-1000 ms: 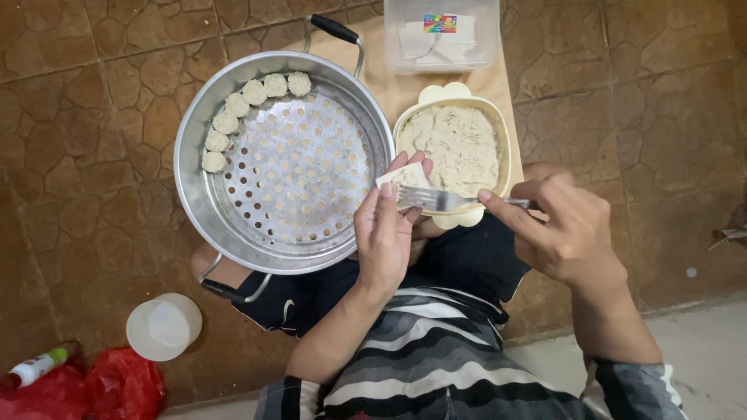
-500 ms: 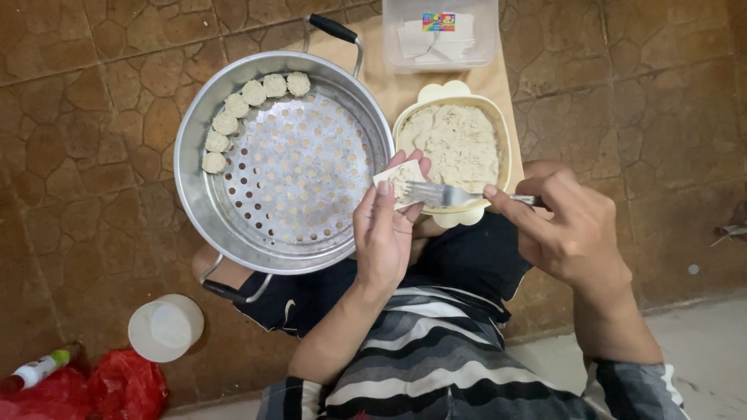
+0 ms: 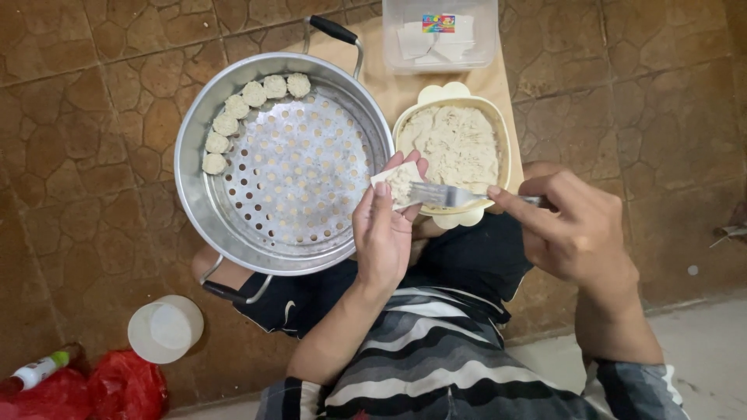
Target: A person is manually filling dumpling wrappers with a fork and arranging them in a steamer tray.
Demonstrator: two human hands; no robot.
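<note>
Centre frame, my left hand [image 3: 383, 233] pinches a wrapper [image 3: 394, 181]; my right hand [image 3: 572, 229] grips a fork [image 3: 440, 194], probably spreading filling; folding needs care.

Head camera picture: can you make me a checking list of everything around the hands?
Surface: small wooden board on brown stone-pattern floor.
Job's things: left hand holds a wrapper; right hand holds a fork against it. Cream bowl of pale filling. Metal steamer pan with six dumplings along its rim.
Clutter: clear box, white lid, red bag, small bottle.
Fingers: both hands busy.
Cables: nothing seen.
Surroundings: striped shirt, dark shorts.
</note>
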